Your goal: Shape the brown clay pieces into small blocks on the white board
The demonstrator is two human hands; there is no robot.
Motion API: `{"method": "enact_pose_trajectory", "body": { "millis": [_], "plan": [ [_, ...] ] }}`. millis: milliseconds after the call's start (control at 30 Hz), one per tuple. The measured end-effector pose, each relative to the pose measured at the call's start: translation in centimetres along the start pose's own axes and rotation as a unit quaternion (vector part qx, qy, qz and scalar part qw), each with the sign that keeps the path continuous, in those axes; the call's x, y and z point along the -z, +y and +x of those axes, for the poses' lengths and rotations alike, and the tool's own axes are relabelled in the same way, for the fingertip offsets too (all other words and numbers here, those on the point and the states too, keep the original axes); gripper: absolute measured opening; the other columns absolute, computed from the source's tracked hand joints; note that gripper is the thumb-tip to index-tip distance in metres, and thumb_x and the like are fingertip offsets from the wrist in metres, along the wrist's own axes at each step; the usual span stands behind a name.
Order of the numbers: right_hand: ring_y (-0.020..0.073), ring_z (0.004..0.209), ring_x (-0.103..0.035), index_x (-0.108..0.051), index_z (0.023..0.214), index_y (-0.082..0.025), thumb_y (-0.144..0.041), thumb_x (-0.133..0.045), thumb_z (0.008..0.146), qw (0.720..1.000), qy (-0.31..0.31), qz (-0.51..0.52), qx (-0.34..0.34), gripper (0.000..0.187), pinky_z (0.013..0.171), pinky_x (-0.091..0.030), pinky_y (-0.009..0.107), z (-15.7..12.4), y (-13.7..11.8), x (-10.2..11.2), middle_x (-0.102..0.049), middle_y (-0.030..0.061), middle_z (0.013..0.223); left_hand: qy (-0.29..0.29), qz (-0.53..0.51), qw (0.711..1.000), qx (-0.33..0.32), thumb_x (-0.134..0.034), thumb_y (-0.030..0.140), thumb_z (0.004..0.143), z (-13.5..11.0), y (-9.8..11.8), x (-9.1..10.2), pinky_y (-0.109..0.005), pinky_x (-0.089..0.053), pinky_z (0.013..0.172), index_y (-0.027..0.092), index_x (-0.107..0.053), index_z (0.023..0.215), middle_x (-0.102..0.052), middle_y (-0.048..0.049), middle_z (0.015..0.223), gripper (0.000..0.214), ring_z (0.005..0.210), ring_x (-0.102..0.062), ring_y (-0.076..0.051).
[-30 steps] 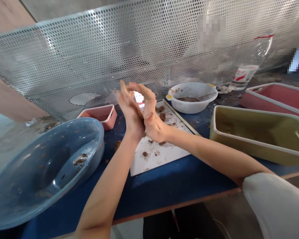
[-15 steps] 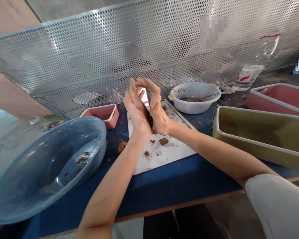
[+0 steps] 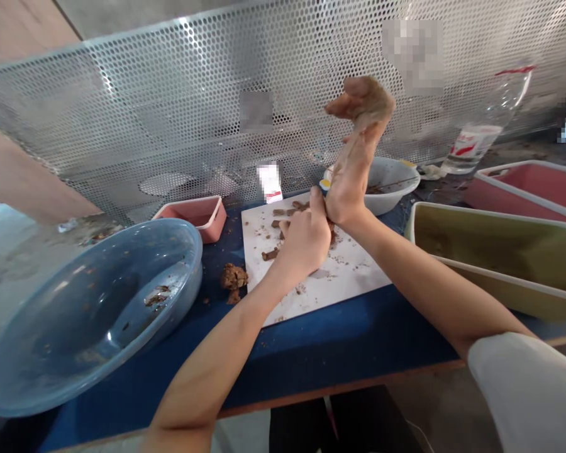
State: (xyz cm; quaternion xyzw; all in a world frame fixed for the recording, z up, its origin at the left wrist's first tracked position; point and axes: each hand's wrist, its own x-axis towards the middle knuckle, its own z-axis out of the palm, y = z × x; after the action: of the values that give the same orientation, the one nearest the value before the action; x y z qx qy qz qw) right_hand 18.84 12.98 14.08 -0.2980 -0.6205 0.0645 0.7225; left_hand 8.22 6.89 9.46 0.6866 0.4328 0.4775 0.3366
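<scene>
My left hand is low over a white board, back toward me, its fingers bent inward and partly hidden. It meets the heel of my right hand, where a bit of brown clay shows at its edge; whatever its fingers hold is hidden. My right hand stands raised and smeared with clay, its fingers bent over and apart from the palm, nothing visible in them. Several clay pieces and crumbs lie on the board. Left of it sits a rough clay lump on the blue table.
A large blue basin stands at left, with a small pink tub behind it. To the right are a white bowl, an olive bin, a pink bin and a clear bottle. Perforated metal mesh rises behind.
My hands were pressed palm to palm, fingers up. Now the right hand has risen and moved right, while the left has dropped to its heel, uncovering clay pieces on the board.
</scene>
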Motion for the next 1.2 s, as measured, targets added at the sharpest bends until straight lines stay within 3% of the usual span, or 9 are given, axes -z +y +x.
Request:
{"method": "enact_pose_trajectory", "body": {
  "millis": [67,200,367,467,567,667,733,967,1200],
  "plan": [
    [0.0342,0.137,-0.053,-0.037,0.142,-0.038,-0.085,-0.015,0.099,0.996,0.060,0.021,0.063,0.067,0.124,-0.039,0.058,0.5,-0.5,-0.1,-0.051,0.0107,0.148,-0.002,-0.002,1.000,0.008,-0.039,0.053,0.114,-0.5,0.4,0.1,-0.031,-0.048,0.068,0.024,-0.071,0.107,-0.049,-0.0004,0.058,0.043,0.070,-0.061,-0.023],
    [0.0279,0.118,-0.059,-0.041,0.134,-0.029,-0.073,-0.027,0.106,0.986,0.052,0.067,0.144,0.054,0.115,-0.048,0.052,0.8,-1.4,-0.3,-0.053,0.0134,0.135,0.014,0.004,1.000,0.027,-0.035,0.060,0.114,-0.1,1.8,0.7,-0.032,-0.043,0.062,0.024,-0.058,0.076,-0.044,0.0007,0.055,0.058,0.059,-0.051,-0.019],
    [0.0291,0.121,-0.059,-0.040,0.137,-0.031,-0.072,-0.027,0.107,0.993,0.034,0.039,0.105,0.052,0.116,-0.045,0.055,0.1,-1.5,0.5,-0.054,0.0112,0.134,0.061,0.039,0.997,0.001,-0.038,0.065,0.113,0.1,2.9,2.4,-0.034,-0.039,0.063,0.023,-0.038,0.061,-0.043,0.0003,0.058,0.067,0.058,-0.045,-0.016],
    [0.0294,0.122,-0.058,-0.045,0.135,-0.033,-0.064,-0.029,0.110,0.992,0.027,-0.007,0.121,0.043,0.114,-0.044,0.055,-2.2,-1.2,2.2,-0.053,0.0093,0.131,0.090,0.083,0.991,-0.055,-0.036,0.056,0.116,-1.1,1.7,3.4,-0.034,-0.039,0.066,0.023,-0.037,0.065,-0.046,-0.0006,0.064,0.061,0.065,-0.047,-0.017],
    [0.0301,0.121,-0.057,-0.054,0.133,-0.033,-0.053,-0.026,0.114,0.988,-0.108,-0.081,0.074,0.039,0.111,-0.043,0.058,-5.9,-0.9,4.8,-0.058,0.0081,0.124,0.108,0.118,0.983,-0.090,-0.039,0.044,0.116,-3.0,-1.3,4.5,-0.035,-0.039,0.066,0.023,-0.039,0.067,-0.048,-0.0009,0.065,0.054,0.066,-0.049,-0.018],
    [0.0317,0.120,-0.055,-0.067,0.119,-0.030,-0.042,-0.037,0.113,0.943,-0.296,-0.151,0.021,0.033,0.105,-0.044,0.058,-9.7,-0.1,7.3,-0.059,0.0099,0.119,0.124,0.132,0.978,-0.107,-0.037,0.030,0.114,-5.0,-5.0,5.6,-0.038,-0.039,0.069,0.023,-0.034,0.064,-0.046,-0.0006,0.066,0.050,0.064,-0.047,-0.018],
    [0.0314,0.117,-0.054,-0.070,0.115,-0.028,-0.040,-0.045,0.111,0.911,-0.378,-0.162,-0.017,0.028,0.102,-0.047,0.055,-11.8,0.7,8.4,-0.060,0.0113,0.122,0.130,0.151,0.970,-0.139,-0.035,0.024,0.112,-6.1,-6.8,6.2,-0.041,-0.040,0.076,0.023,-0.032,0.062,-0.045,-0.0011,0.064,0.050,0.066,-0.047,-0.019],
    [0.0340,0.130,-0.051,-0.074,0.121,-0.032,-0.043,-0.061,0.105,0.878,-0.433,-0.192,-0.062,0.024,0.117,-0.042,0.063,-14.7,3.2,9.1,-0.056,0.0119,0.136,0.088,0.156,0.964,-0.198,-0.031,0.024,0.114,-8.0,-8.8,6.1,-0.042,-0.042,0.081,0.023,-0.037,0.065,-0.052,-0.0051,0.072,0.050,0.082,-0.050,-0.023],
    [0.0341,0.133,-0.053,-0.076,0.123,-0.032,-0.042,-0.064,0.103,0.858,-0.466,-0.204,-0.073,0.026,0.119,-0.043,0.063,-14.8,2.9,9.2,-0.054,0.0125,0.143,0.080,0.131,0.976,-0.154,-0.030,0.028,0.116,-8.1,-9.4,5.5,-0.041,-0.044,0.080,0.024,-0.039,0.066,-0.052,-0.0049,0.073,0.050,0.082,-0.050,-0.023]
  ]
}}
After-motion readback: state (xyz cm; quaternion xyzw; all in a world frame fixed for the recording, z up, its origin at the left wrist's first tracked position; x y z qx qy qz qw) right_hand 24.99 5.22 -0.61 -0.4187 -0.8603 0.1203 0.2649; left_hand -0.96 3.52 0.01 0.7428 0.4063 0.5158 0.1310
